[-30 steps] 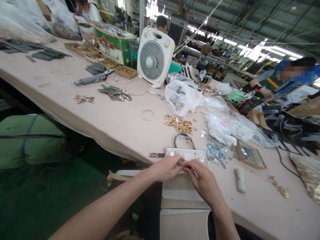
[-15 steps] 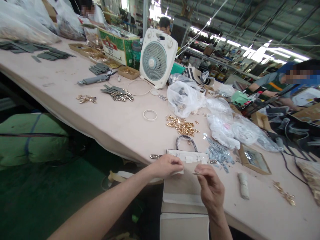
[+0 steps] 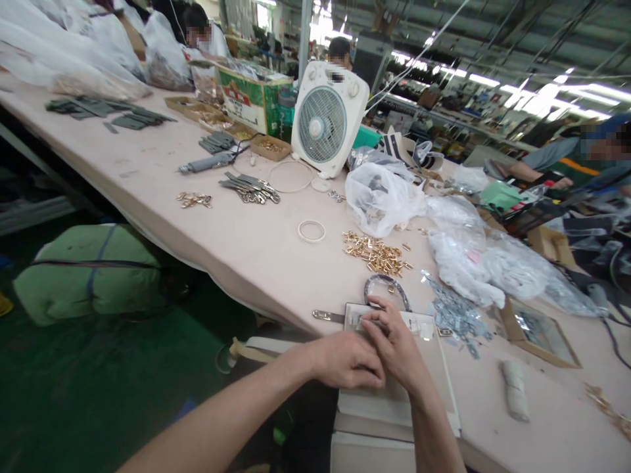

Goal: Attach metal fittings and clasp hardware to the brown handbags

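A pale beige bag (image 3: 374, 407) with a dark edge lies at the table's front edge. Its dark curved handle (image 3: 369, 284) stands out beyond the top, and a strap end with a metal fitting (image 3: 323, 316) sticks out on the left. My right hand (image 3: 394, 341) is over the bag's top edge, fingertips pressing a small thin pale piece against it near the handle. Beside it, my left hand (image 3: 348, 360) is closed over the bag, fingers curled under; what they hold is hidden. White patches (image 3: 419, 326) show along the bag's top edge.
Gold metal fittings (image 3: 377, 253) are heaped beyond the bag, with silvery flat plates (image 3: 456, 309) to the right. A cardboard tray (image 3: 539, 332), a pale roll (image 3: 514, 391), plastic bags (image 3: 382, 197), a white ring (image 3: 311, 230) and a box fan (image 3: 325, 118) stand around. A co-worker's arm (image 3: 537, 174) is at far right.
My hands were apart, each pinching a small thin piece. The right hand has moved left to the bag's top edge, and the left has dropped lower beside it. The view has shifted slightly.
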`<state>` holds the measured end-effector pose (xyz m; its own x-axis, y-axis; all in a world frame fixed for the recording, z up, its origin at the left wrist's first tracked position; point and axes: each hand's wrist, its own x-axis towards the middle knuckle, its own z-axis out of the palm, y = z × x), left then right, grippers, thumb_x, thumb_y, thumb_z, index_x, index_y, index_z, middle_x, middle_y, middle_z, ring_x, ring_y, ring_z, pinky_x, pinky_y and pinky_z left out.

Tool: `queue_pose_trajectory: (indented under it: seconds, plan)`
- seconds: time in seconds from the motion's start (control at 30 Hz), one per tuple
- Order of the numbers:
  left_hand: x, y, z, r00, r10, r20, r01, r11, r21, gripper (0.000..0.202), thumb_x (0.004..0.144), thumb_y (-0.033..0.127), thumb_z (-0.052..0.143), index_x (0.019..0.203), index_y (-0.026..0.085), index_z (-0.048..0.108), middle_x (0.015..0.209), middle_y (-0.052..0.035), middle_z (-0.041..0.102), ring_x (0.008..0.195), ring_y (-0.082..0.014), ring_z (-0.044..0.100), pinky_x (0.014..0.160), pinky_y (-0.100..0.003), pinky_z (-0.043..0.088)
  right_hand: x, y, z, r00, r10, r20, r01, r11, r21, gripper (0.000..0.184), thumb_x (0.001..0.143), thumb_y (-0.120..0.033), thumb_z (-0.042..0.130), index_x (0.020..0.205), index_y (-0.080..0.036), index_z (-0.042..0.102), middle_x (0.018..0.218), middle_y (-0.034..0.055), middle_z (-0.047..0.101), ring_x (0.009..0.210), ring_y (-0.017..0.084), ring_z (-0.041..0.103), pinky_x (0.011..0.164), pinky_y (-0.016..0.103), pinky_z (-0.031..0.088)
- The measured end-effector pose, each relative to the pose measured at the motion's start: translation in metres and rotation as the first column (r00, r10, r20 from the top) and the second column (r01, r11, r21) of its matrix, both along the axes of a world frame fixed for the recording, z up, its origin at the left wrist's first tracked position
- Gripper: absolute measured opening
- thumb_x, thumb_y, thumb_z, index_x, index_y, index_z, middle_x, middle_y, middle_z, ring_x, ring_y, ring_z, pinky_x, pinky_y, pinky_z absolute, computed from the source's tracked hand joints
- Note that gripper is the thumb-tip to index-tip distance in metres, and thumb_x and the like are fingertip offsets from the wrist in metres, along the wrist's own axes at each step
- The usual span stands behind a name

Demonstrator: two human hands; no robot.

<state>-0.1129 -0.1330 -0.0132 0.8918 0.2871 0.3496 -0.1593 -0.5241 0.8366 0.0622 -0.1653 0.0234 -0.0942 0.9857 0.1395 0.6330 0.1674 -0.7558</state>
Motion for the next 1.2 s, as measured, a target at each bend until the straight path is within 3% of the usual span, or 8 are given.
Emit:
queue_pose_trajectory:
  seconds: [0.43,0.53,0.67,0.8,0.93,1.03,1.1,1.2]
  plan:
    - [-0.004,-0.004,0.004,0.999,0.022,-0.044,-0.031,0.977,-0.209,0.019,0.098,0.035,0.065,0.097,0.022,0.079,0.1,-0.0069,0.08,0.093,-0.0181,0.071,0.091,-0.026,0.053,0.0,0.009,-0.018,0.992,-0.016,0.125,0.002,0.994,0.111,0.015,0.097,-0.035,0.063,0.093,-0.023,0.072,0.138,0.0114,0.061,0.13,0.028,0.055,0.115,0.053,0.043]
    - [-0.009,-0.012,0.018,0.998,0.043,0.055,-0.014,0.894,-0.448,0.032,0.098,0.045,0.065,0.097,0.017,0.08,0.099,-0.0107,0.08,0.094,-0.0194,0.072,0.093,-0.028,0.055,0.002,0.01,-0.022,0.985,-0.025,0.172,0.002,0.991,0.13,0.015,0.095,-0.037,0.067,0.101,-0.024,0.071,0.139,0.0114,0.062,0.13,0.029,0.056,0.114,0.054,0.044]
    - [-0.029,-0.025,0.041,0.968,0.163,0.191,0.014,0.726,-0.688,0.036,0.096,0.048,0.068,0.096,0.013,0.079,0.1,-0.0142,0.078,0.097,-0.0215,0.072,0.094,-0.033,0.056,0.005,0.013,-0.027,0.976,-0.075,0.202,0.042,0.986,0.164,0.049,0.093,-0.043,0.071,0.137,-0.023,0.061,0.138,0.0137,0.064,0.128,0.031,0.059,0.112,0.056,0.046]
    - [-0.072,-0.018,0.051,0.889,0.434,0.15,-0.199,0.66,-0.725,0.034,0.094,0.049,0.07,0.089,0.017,0.077,0.127,-0.0151,0.07,0.115,-0.0253,0.068,0.103,-0.039,0.054,0.003,0.019,-0.029,0.979,-0.087,0.183,0.048,0.977,0.209,0.029,0.097,-0.045,0.066,0.114,-0.023,0.074,0.122,0.0121,0.072,0.116,0.028,0.064,0.106,0.051,0.051]
    - [-0.136,0.018,0.044,0.651,0.757,-0.053,-0.663,0.533,-0.525,0.038,0.097,0.053,0.064,0.091,0.018,0.076,0.127,-0.0129,0.069,0.124,-0.0272,0.062,0.098,-0.037,0.056,-0.006,0.024,-0.034,0.971,-0.185,0.148,0.133,0.943,0.306,0.026,0.102,-0.043,0.059,0.099,-0.022,0.076,0.106,0.0103,0.075,0.104,0.025,0.067,0.1,0.048,0.054]
    - [-0.189,0.054,0.03,0.282,0.958,-0.048,-0.943,0.267,-0.2,0.044,0.088,0.061,0.068,0.096,0.019,0.078,0.12,-0.0112,0.07,0.119,-0.0269,0.063,0.103,-0.039,0.054,-0.009,0.02,-0.031,0.968,-0.238,0.072,0.193,0.9,0.39,0.025,0.103,-0.04,0.057,0.107,-0.022,0.074,0.11,0.0108,0.074,0.107,0.025,0.068,0.101,0.047,0.054]
    - [-0.219,0.074,0.017,0.095,0.994,-0.045,-0.995,0.095,-0.007,0.047,0.089,0.062,0.063,0.1,0.019,0.078,0.122,-0.0106,0.069,0.121,-0.027,0.063,0.111,-0.043,0.049,-0.007,0.011,-0.025,0.954,-0.3,-0.002,0.269,0.854,0.444,0.024,0.103,-0.038,0.058,0.113,-0.021,0.072,0.116,0.0119,0.073,0.112,0.025,0.067,0.099,0.046,0.055]
    - [-0.248,0.089,-0.001,-0.005,0.995,-0.096,-0.97,0.019,0.244,0.046,0.092,0.058,0.056,0.1,0.018,0.079,0.133,-0.0132,0.064,0.128,-0.029,0.059,0.119,-0.046,0.04,-0.005,-0.017,-0.019,0.902,-0.43,-0.046,0.398,0.784,0.476,0.03,0.101,-0.04,0.059,0.123,-0.021,0.068,0.124,0.0138,0.069,0.117,0.029,0.064,0.099,0.05,0.055]
